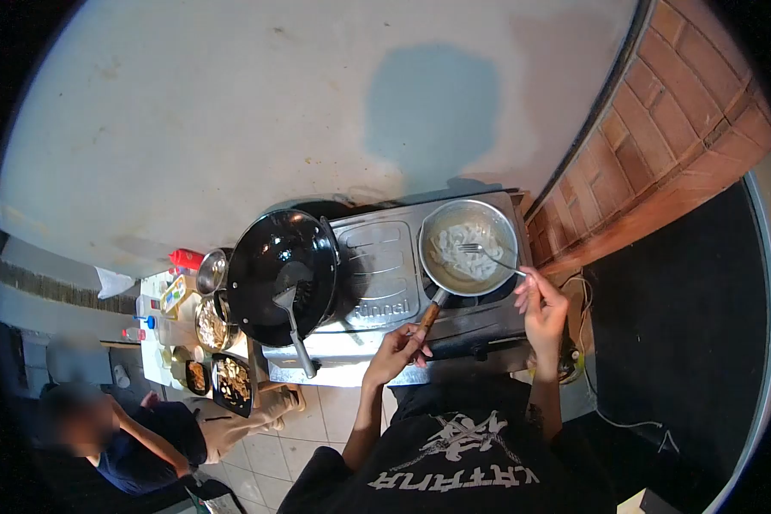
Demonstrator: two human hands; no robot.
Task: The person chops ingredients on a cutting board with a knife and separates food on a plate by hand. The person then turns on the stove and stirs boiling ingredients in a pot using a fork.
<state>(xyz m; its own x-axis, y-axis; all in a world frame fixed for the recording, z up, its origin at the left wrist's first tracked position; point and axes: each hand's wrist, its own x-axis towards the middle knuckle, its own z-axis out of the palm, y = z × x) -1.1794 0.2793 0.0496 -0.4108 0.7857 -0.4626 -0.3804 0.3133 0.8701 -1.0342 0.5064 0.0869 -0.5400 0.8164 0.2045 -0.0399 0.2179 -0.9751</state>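
Observation:
A silver saucepan (426, 257) stands on the right side of the gas stove (377, 270), with pale, whitish pieces of food (458, 248) in it. My left hand (398, 351) is closed on the end of the pan's wooden handle (432, 316). Between the fingers of my right hand (542, 307) is a metal fork (499, 260), reaching over the pan's right rim. Its tines are at the food; how deep they go I cannot tell.
A black wok (253, 283) with a metal spatula (288, 319) in it sits on the stove's left side. Further left, a side table (152, 364) bears bowls, bottles and a black tray of food (233, 383). Another person (150, 441) sits nearby. A brick wall (651, 128) rises on the right.

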